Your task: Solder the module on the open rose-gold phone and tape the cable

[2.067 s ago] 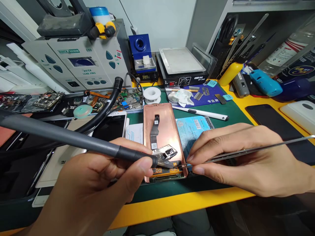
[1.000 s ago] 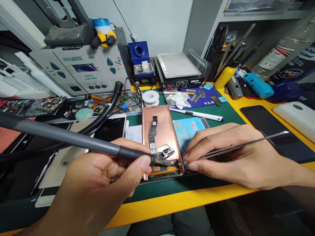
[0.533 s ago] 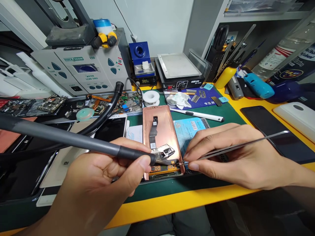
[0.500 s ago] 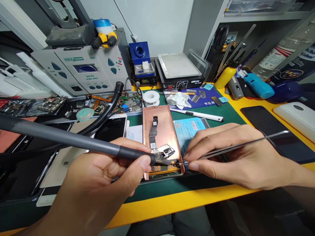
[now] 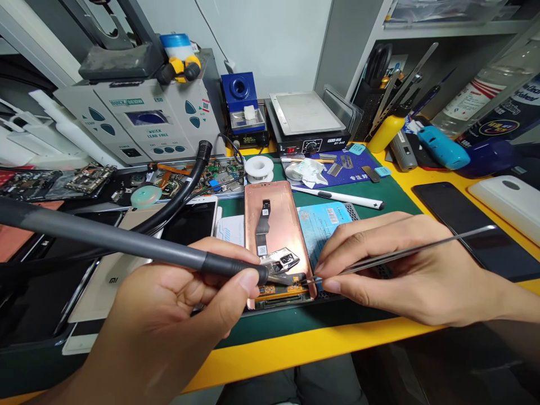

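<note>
Our left hand (image 5: 177, 309) has its grip closed on a soldering iron (image 5: 169, 247), our right hand (image 5: 405, 275) pinches tweezers (image 5: 388, 256), both tips at the copper-coloured phone's (image 5: 283, 214) near end.

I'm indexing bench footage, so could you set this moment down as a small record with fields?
Left hand: holds a grey-handled tool, its tip over the near end of the copper panel
Right hand: pinches metal tweezers, points near that tip; contact unclear
Workpiece: copper-coloured panel, with a black ribbon cable on it and an orange strip at its near end
Surface: green mat
Beyond panel: white spool
Right of spool: white pen-shaped tool
</note>
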`<state>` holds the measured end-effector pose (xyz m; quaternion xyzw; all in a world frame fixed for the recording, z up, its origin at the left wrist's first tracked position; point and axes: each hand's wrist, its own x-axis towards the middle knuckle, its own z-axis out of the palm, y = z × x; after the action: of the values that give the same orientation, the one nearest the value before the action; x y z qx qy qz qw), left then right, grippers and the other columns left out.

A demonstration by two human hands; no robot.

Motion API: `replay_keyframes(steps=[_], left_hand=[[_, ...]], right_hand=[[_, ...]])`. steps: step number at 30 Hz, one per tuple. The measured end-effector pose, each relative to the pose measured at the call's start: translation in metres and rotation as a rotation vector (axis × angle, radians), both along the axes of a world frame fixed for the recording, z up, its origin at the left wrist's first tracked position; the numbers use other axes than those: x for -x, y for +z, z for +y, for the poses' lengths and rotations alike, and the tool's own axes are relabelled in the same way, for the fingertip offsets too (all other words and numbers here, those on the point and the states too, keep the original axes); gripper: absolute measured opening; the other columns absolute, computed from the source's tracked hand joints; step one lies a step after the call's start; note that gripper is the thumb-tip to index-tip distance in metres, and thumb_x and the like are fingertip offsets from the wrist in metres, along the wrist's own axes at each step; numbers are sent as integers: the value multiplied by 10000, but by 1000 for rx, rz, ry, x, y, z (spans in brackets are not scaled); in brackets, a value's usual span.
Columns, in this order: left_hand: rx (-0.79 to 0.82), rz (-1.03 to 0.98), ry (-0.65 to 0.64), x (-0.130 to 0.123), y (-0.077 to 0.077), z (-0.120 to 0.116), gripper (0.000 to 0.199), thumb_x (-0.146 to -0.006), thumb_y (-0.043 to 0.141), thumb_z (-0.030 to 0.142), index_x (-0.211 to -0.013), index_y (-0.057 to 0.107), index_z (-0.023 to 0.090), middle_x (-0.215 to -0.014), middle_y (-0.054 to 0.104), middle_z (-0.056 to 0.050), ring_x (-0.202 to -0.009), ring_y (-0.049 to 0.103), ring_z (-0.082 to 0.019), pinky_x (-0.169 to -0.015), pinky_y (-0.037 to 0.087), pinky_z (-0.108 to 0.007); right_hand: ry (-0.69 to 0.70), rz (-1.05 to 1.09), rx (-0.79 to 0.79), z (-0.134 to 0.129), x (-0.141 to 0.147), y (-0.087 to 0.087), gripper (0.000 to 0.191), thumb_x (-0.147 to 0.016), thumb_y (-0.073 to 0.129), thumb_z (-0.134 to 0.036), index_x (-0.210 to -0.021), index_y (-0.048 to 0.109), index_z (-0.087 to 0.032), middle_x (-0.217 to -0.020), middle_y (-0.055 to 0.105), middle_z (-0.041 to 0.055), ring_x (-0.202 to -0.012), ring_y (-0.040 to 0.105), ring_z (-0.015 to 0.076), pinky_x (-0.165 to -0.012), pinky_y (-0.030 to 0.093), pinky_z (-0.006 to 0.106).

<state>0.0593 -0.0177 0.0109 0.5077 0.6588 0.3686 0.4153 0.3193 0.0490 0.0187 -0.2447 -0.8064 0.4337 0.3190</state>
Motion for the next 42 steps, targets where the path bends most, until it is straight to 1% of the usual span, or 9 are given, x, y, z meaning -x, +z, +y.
replay_keyframes(steps=[4, 8, 15, 25, 27, 30, 34, 38, 42], left_hand=[[17, 95, 108, -9, 6, -2, 230, -753, 766, 491, -817, 815, 276, -435, 602, 62, -338, 448, -88, -342, 343, -180], [4, 128, 107, -13, 8, -4, 258, -767, 746, 516, -813, 817, 271, -443, 609, 50, -348, 452, -99, -346, 334, -201], [61, 101, 147, -10, 7, -6, 296, -734, 771, 548, -842, 806, 274, -427, 595, 61, -351, 451, -76, -359, 332, -162], [65, 40, 157, -19, 13, -5, 239, -750, 703, 496, -805, 773, 275, -437, 581, 92, -366, 423, -59, -375, 321, -167], [73, 20, 151, -19, 13, -5, 239, -750, 705, 494, -812, 767, 271, -492, 639, 83, -387, 467, -57, -373, 322, -159], [76, 20, 133, -20, 13, -7, 260, -782, 699, 497, -875, 761, 262, -567, 708, 66, -417, 532, -65, -397, 401, -143], [98, 70, 123, -21, 15, -9, 259, -827, 673, 494, -915, 743, 262, -586, 722, 75, -419, 524, -64, -430, 475, -127], [118, 62, 136, -20, 15, -8, 301, -778, 698, 530, -907, 745, 262, -598, 750, 59, -442, 604, -93, -418, 482, -149], [137, 39, 148, -19, 15, -7, 312, -753, 703, 544, -905, 738, 274, -567, 734, 57, -539, 713, -155, -418, 503, -173]], right_hand=[[7, -11, -3, 0, 0, 1, 77, -905, 834, -69, -939, 878, -122, -831, 861, 80, -681, 795, 163, -621, 651, 230], [15, -16, 0, 0, 0, 2, 97, -904, 835, -63, -946, 880, -138, -842, 866, 78, -687, 801, 164, -623, 647, 226], [4, -1, -16, 0, 1, 1, 108, -904, 824, -47, -937, 885, -130, -840, 867, 87, -694, 809, 169, -631, 648, 224], [18, 15, -2, 0, 2, 1, 86, -895, 839, -54, -940, 880, -115, -843, 865, 91, -689, 812, 172, -626, 653, 223], [22, 10, -5, 0, 2, 1, 87, -896, 835, -44, -940, 879, -107, -847, 865, 92, -693, 812, 171, -629, 654, 225], [26, 0, -10, -1, 1, 0, 80, -897, 832, -37, -940, 877, -87, -855, 866, 100, -705, 817, 174, -638, 661, 229], [18, 1, -8, -1, 0, -1, 63, -907, 830, -40, -940, 876, -69, -858, 862, 102, -705, 811, 164, -630, 651, 221], [24, 12, -21, -1, 0, -2, 59, -908, 828, -36, -942, 875, -36, -850, 856, 123, -704, 806, 171, -628, 650, 233], [23, 15, -28, 0, 1, -1, 56, -909, 819, -22, -931, 870, -17, -836, 852, 134, -703, 804, 175, -631, 648, 241]])
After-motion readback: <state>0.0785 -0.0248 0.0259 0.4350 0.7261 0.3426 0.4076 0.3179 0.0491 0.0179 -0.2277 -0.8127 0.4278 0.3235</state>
